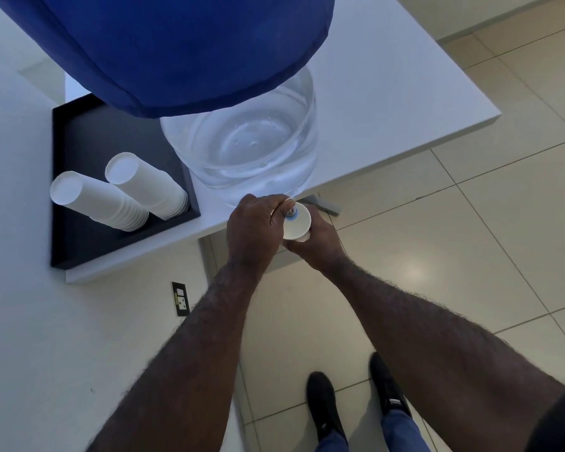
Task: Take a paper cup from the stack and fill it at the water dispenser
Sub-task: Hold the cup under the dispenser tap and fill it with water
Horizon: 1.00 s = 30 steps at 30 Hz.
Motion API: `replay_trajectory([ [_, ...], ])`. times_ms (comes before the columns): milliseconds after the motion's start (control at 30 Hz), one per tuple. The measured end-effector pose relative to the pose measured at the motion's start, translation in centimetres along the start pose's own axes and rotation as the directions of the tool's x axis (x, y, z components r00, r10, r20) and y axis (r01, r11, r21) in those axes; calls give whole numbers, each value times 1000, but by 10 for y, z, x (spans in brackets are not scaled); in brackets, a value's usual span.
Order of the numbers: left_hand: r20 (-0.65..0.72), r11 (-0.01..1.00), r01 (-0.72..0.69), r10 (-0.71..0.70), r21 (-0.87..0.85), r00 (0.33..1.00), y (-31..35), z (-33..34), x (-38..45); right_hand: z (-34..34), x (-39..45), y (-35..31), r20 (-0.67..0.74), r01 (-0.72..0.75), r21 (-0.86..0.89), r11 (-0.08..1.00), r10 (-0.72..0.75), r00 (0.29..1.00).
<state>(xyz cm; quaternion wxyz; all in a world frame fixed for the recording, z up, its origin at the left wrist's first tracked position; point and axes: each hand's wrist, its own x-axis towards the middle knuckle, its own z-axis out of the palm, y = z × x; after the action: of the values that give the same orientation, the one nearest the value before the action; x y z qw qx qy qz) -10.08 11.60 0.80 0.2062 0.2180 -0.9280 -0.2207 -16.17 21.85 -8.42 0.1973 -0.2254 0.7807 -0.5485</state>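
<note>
A white paper cup (pixel 299 225) is held upright just off the table's front edge, under the dispenser's tap (pixel 291 211). My right hand (pixel 317 244) grips the cup from below and behind. My left hand (pixel 253 228) is closed on the tap, its fingers over the white-and-blue spout. The water dispenser is a clear water bottle (pixel 252 145) with a blue cover (pixel 163 44) over its upper part. Two stacks of white paper cups (pixel 111 197) lie upside-down and leaning in a black tray (pixel 79 132) to the left.
The white table (pixel 388 86) ends right at the tap, with a tiled floor (pixel 454 239) below. A white wall with a black socket plate (pixel 180 298) is on the left. My two dark shoes (pixel 356 409) stand on the tiles.
</note>
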Motion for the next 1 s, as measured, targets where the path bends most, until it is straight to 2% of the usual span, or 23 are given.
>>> replay_trajectory([
  [1000, -7, 1000, -21, 21, 9, 1000, 0, 0, 0, 6, 2, 8, -14, 15, 6, 1000, -15, 1000],
])
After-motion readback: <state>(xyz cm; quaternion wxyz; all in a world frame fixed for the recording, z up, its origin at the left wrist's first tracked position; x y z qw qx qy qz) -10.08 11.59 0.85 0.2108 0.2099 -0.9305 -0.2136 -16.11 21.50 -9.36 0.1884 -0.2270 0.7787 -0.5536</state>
